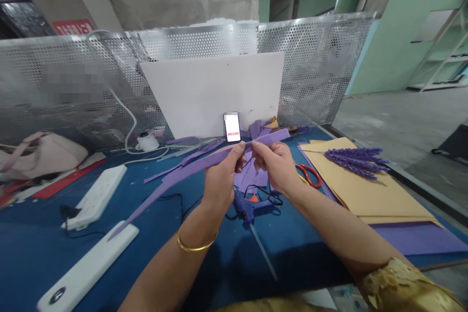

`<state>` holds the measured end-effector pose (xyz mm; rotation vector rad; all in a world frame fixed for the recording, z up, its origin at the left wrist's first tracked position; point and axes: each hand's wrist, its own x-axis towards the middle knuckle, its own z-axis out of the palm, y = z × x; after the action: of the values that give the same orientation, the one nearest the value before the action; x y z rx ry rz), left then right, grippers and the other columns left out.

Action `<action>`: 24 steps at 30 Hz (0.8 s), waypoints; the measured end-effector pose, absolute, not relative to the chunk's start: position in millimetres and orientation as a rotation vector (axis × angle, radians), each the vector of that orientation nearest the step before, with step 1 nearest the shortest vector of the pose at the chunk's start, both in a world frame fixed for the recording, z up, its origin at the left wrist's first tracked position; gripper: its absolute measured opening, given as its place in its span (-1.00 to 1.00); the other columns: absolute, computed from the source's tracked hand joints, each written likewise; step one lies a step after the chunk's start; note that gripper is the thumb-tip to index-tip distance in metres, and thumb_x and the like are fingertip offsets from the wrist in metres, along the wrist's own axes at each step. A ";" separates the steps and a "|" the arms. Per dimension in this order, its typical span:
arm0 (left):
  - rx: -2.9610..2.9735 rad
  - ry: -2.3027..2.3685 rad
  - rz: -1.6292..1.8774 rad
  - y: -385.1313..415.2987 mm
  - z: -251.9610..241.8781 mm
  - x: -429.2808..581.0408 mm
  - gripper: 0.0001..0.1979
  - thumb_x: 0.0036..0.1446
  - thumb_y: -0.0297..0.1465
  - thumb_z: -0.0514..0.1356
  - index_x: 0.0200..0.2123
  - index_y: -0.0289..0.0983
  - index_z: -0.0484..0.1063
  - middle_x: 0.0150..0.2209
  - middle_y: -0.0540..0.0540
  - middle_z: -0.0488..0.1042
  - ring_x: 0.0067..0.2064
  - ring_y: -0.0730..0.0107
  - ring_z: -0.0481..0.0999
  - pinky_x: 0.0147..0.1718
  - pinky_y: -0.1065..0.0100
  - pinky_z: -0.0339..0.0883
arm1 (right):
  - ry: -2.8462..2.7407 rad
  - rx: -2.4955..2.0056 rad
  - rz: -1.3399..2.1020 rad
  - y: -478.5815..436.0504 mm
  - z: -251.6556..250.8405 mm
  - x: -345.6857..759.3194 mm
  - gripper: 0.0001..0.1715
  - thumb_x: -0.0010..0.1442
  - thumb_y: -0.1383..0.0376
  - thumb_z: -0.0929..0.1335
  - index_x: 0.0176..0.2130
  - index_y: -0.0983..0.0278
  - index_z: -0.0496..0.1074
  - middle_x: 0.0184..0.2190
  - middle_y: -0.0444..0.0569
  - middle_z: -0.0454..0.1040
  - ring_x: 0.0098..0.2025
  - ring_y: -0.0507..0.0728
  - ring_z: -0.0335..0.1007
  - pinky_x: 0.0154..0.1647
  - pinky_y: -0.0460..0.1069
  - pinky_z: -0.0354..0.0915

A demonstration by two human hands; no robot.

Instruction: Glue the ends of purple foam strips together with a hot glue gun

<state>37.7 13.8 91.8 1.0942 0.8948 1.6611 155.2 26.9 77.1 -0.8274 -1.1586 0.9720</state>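
Observation:
A long purple strip, paper or foam by its look, is stretched between my two hands above the table. My left hand pinches it between thumb and fingers, and its long tail slopes down to the left over a white bar-shaped device. Close by, my right hand pinches the same strip near its short right end. Below the hands lies a blue glue gun with a clear glue stick poking out toward me. More purple pieces lie behind it, partly hidden by my hands.
Red-handled scissors lie right of my hands. Farther right, purple flower sprigs rest on tan sheets. A lit phone leans on a white board. A power strip, cables and a pink bag occupy the left.

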 end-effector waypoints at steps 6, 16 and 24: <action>1.102 0.893 1.676 16.1 89.8 37.9 -0.73 -0.07 -0.28 0.40 -0.64 -0.28 0.46 -0.64 0.03 0.37 -0.57 0.56 0.27 -0.57 0.44 0.14 | -1.054 -0.726 0.834 45.6 83.0 172.0 -0.66 0.07 0.23 0.35 -0.60 0.19 0.15 -0.67 -0.28 0.08 -0.67 -0.06 -0.08 -0.64 -0.08 0.12; 1.160 0.900 1.764 23.6 92.2 30.3 -0.79 -0.04 -0.31 0.39 -0.59 -0.28 0.49 -0.64 0.06 0.34 -0.56 0.54 0.26 -0.55 0.41 0.14 | -1.419 -0.924 -0.113 31.5 109.2 214.4 -0.70 0.33 0.06 0.26 -0.22 0.20 0.43 -0.27 0.02 0.46 -0.16 0.19 0.41 -0.13 0.07 0.30; 1.129 0.838 1.656 38.9 90.9 19.6 -0.68 -0.06 -0.16 0.43 -0.56 -0.29 0.54 -0.67 0.11 0.10 -0.61 0.60 0.04 -0.62 0.39 -0.09 | -2.105 -1.082 0.180 38.1 98.8 212.7 -0.67 0.34 0.18 0.28 -0.42 0.24 0.45 -0.58 -0.18 0.35 -0.49 0.03 0.27 -0.44 -0.07 0.07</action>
<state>19.6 38.9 90.9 1.1286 0.8381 1.6561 212.7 38.1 98.8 -1.0816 -2.1046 0.1795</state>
